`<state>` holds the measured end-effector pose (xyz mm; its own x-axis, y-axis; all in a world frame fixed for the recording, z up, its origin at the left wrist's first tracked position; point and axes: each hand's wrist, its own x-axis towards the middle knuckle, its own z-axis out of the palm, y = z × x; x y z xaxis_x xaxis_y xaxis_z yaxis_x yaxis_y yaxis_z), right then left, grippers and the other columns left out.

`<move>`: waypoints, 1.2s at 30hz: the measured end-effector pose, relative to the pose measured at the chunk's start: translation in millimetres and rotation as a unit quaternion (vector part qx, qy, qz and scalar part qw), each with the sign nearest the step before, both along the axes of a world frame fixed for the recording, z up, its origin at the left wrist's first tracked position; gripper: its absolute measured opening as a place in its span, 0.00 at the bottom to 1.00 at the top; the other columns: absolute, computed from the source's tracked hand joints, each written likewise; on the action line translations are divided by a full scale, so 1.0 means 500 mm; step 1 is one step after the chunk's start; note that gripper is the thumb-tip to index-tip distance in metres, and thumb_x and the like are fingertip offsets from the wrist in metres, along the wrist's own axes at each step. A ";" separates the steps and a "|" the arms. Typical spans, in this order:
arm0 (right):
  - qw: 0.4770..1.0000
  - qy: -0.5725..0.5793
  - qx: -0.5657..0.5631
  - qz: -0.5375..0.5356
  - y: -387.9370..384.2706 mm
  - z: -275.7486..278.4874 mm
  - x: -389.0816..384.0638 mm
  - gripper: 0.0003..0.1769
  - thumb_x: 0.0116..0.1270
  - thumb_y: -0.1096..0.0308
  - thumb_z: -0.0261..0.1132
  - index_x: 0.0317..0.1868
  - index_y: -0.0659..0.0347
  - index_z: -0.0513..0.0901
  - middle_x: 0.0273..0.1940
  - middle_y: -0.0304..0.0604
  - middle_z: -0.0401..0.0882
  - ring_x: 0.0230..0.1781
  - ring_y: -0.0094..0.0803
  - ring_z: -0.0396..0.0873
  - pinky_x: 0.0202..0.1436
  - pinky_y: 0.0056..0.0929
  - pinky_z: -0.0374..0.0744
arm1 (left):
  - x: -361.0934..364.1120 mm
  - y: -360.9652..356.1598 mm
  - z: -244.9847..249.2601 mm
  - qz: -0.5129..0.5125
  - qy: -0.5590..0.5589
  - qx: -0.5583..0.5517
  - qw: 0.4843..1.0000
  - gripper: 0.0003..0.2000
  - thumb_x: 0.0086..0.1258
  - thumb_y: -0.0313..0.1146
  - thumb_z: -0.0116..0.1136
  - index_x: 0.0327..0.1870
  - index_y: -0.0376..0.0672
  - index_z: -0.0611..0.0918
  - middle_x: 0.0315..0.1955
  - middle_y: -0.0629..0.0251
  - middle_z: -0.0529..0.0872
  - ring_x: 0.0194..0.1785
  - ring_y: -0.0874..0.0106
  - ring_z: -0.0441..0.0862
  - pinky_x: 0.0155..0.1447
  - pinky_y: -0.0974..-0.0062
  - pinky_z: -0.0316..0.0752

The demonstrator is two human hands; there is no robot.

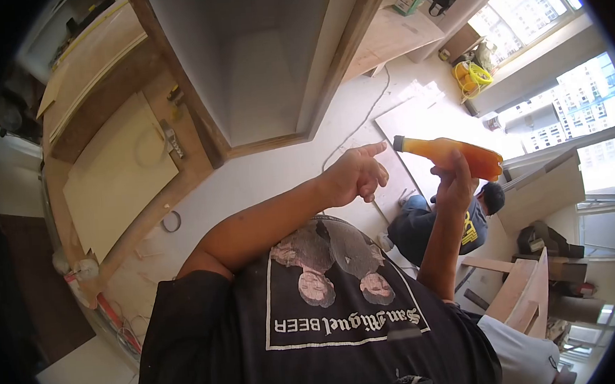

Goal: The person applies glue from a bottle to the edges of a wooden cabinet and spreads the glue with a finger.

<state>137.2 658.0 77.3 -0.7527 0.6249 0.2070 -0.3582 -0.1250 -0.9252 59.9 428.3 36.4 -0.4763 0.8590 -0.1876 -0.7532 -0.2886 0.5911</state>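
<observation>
My right hand (455, 186) is wrapped round a plastic bottle (433, 148) of orange-amber liquid. It is tilted almost level, its dark cap (398, 143) pointing left and its base to the right. My left hand (356, 175) holds nothing. Its index finger stretches toward the cap, just short of it, while the other fingers curl loosely. Below both hands is the front of my black printed T-shirt (340, 260).
A person in a dark shirt (422, 231) crouches beyond my right arm. An open cabinet carcass (259, 89) rises ahead. To the left, a workbench (196, 160) carries a pale panel (120, 175) and a brush-like tool (172, 139). A cable (369, 107) crosses the floor.
</observation>
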 end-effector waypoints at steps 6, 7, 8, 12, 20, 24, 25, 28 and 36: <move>0.999 -0.011 0.030 0.003 -0.007 0.014 -0.008 0.22 0.67 0.71 0.72 0.57 0.74 0.77 0.43 0.53 0.86 0.35 0.37 0.90 0.28 0.25 0.90 | -0.012 -0.006 -0.002 -0.008 -0.023 0.022 0.999 0.52 0.53 0.25 0.58 0.83 0.31 0.45 0.30 0.60 0.80 0.18 0.75 0.70 0.28 0.69 0.73; 0.999 -0.013 0.034 0.005 -0.008 0.014 -0.009 0.22 0.67 0.71 0.72 0.57 0.74 0.77 0.43 0.53 0.86 0.35 0.38 0.90 0.28 0.25 0.90 | -0.014 -0.006 -0.005 -0.010 -0.026 0.026 0.999 0.52 0.54 0.25 0.58 0.83 0.31 0.45 0.30 0.60 0.80 0.18 0.75 0.70 0.28 0.69 0.74; 0.999 -0.015 0.039 0.007 -0.008 0.014 -0.010 0.22 0.67 0.71 0.72 0.57 0.74 0.77 0.43 0.53 0.86 0.35 0.38 0.90 0.28 0.25 0.90 | -0.016 -0.006 -0.009 -0.012 -0.029 0.030 0.999 0.52 0.54 0.25 0.57 0.83 0.31 0.45 0.30 0.60 0.80 0.18 0.75 0.71 0.28 0.69 0.74; 0.998 -0.021 0.055 -0.001 -0.022 0.017 -0.018 0.18 0.70 0.71 0.70 0.56 0.71 0.78 0.43 0.51 0.86 0.31 0.32 0.87 0.28 0.23 0.89 | -0.025 -0.007 -0.016 -0.024 -0.041 0.049 0.998 0.50 0.56 0.26 0.56 0.83 0.32 0.45 0.30 0.60 0.82 0.17 0.75 0.73 0.30 0.68 0.77; 0.999 -0.012 0.051 0.006 -0.017 0.011 -0.027 0.22 0.66 0.72 0.73 0.56 0.73 0.78 0.43 0.52 0.86 0.34 0.36 0.90 0.28 0.25 0.91 | -0.031 -0.007 -0.030 -0.023 -0.052 0.077 0.995 0.49 0.56 0.29 0.54 0.82 0.31 0.46 0.30 0.59 0.85 0.18 0.75 0.76 0.30 0.68 0.80; 0.999 -0.009 0.046 0.004 -0.021 0.011 -0.030 0.21 0.67 0.72 0.72 0.56 0.73 0.78 0.43 0.52 0.86 0.34 0.35 0.90 0.27 0.24 0.91 | -0.035 -0.007 -0.025 -0.021 -0.060 0.077 0.995 0.48 0.57 0.29 0.53 0.82 0.33 0.48 0.31 0.60 0.85 0.18 0.75 0.75 0.30 0.68 0.81; 0.999 -0.010 0.046 0.004 -0.021 0.010 -0.030 0.21 0.67 0.72 0.72 0.56 0.73 0.79 0.43 0.52 0.87 0.34 0.35 0.90 0.27 0.24 0.91 | -0.036 -0.005 -0.028 -0.026 -0.062 0.081 0.994 0.47 0.57 0.29 0.53 0.82 0.33 0.49 0.31 0.60 0.85 0.18 0.75 0.75 0.30 0.68 0.81; 0.999 -0.009 0.045 0.005 -0.022 0.008 -0.027 0.20 0.67 0.72 0.72 0.55 0.73 0.79 0.42 0.52 0.87 0.34 0.35 0.90 0.27 0.24 0.91 | -0.036 -0.003 -0.032 -0.034 -0.068 0.088 0.993 0.45 0.57 0.29 0.53 0.80 0.34 0.53 0.31 0.61 0.85 0.17 0.76 0.75 0.31 0.68 0.80; 0.999 -0.030 0.032 -0.001 -0.022 -0.003 -0.017 0.19 0.67 0.72 0.72 0.55 0.71 0.80 0.42 0.51 0.87 0.32 0.34 0.89 0.26 0.26 0.88 | -0.035 0.002 -0.039 -0.048 -0.076 0.101 0.991 0.43 0.56 0.31 0.56 0.79 0.37 0.58 0.29 0.64 0.82 0.18 0.77 0.71 0.30 0.66 0.76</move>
<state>128.6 647.1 75.8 -0.7641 0.6131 0.2006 -0.3017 -0.0647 -0.9512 42.2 429.4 17.1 -0.3693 0.9266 -0.0711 -0.8594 -0.3115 0.4055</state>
